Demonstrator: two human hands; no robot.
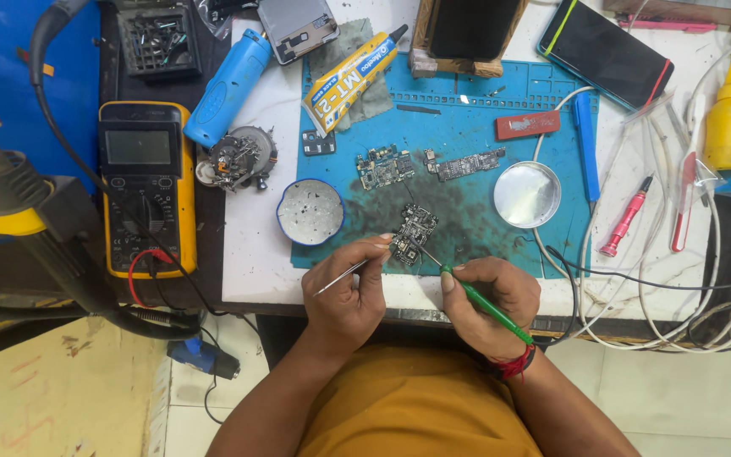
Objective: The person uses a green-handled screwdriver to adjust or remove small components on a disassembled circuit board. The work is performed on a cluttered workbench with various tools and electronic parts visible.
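While both hands work at the near edge of the mat, the scene reads as follows.

Left hand (347, 296): closed around metal tweezers (344, 274); the tips reach toward the small circuit board (414, 230), and the index fingertip rests at the board's left edge.

Right hand (488, 300): holds a green-handled tool (488, 305) in a pencil-like grip; its thin metal tip touches the lower part of the board.

Small circuit board: lies on the blue work mat (475, 127), in the dark, stained patch near the mat's front edge, between the 2 hands.

Other boards: 2 more board pieces (420, 165) lie further back on the mat, apart from the one being worked.

Dishes: 1 blue-rimmed round dish (310, 211) sits at the mat's left edge; 1 round metal lid (527, 195) sits to the right.

Glue tube (350, 78): yellow, lying tilted at the mat's top left corner.

Multimeter (147, 188): yellow, off the mat to the left, red and black leads attached.

Right side: blue-handled tool (586, 144), red screwdriver (625, 218), yellow bottle (728, 120), tangled white cables (678, 322).
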